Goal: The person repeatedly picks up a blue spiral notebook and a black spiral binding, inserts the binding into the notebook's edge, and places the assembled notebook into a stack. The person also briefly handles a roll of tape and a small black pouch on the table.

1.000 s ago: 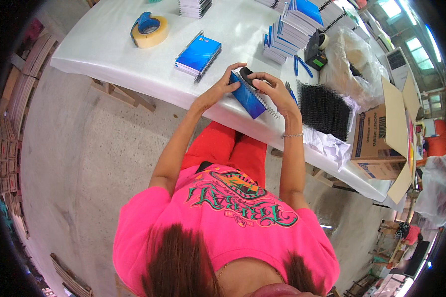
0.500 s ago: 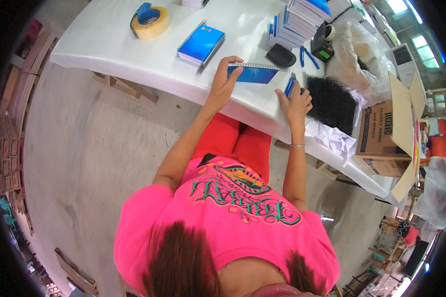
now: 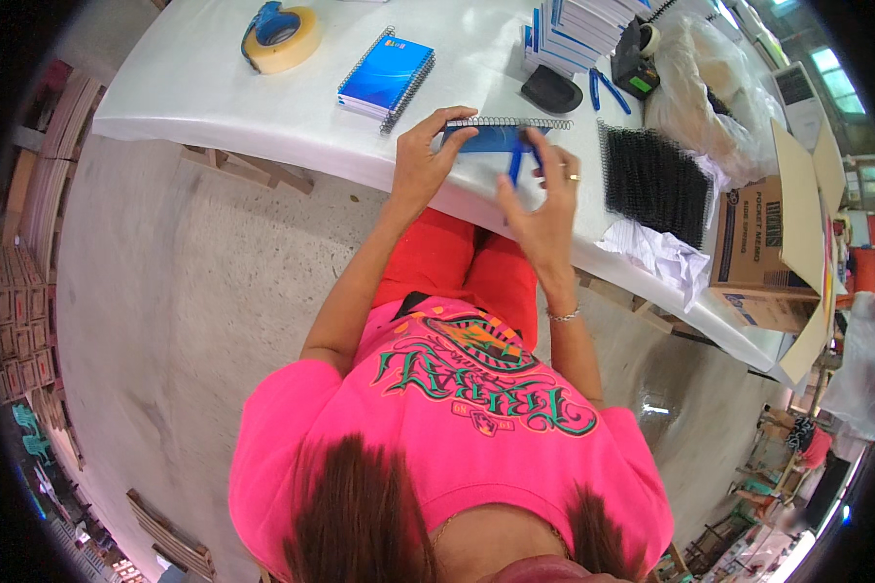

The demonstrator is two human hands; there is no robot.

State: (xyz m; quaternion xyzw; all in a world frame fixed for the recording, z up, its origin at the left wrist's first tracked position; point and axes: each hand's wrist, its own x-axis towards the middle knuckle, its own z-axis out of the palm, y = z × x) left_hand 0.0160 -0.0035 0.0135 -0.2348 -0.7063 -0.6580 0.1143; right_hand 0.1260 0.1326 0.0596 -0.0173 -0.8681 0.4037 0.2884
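Pinched in my left hand (image 3: 424, 163) is the left end of a small blue-covered notebook (image 3: 488, 140), tilted above the table near its front edge. A wire-like spiral coil (image 3: 540, 124) runs along the notebook's upper edge and sticks out past its right end. My right hand (image 3: 546, 212) grips blue-handled pliers (image 3: 515, 163) just in front of the notebook's right part. Motion blurs the pliers, and their jaws cannot be made out. Farther left lies a short stack of blue spiral notebooks (image 3: 389, 73).
On the white-covered table (image 3: 194, 87) are a tape roll (image 3: 292, 51), a black rounded pad (image 3: 552, 90), other blue pliers (image 3: 608, 90) and a notebook stack (image 3: 578, 39). To the right lie black coils (image 3: 651, 185), crumpled paper (image 3: 656, 251), a plastic bag (image 3: 695, 87) and an open carton (image 3: 763, 243).
My right hand has moved left with the pliers, from beside the black coils to the notebook. The left hand keeps its hold on the notebook. The whole view has shifted slightly.
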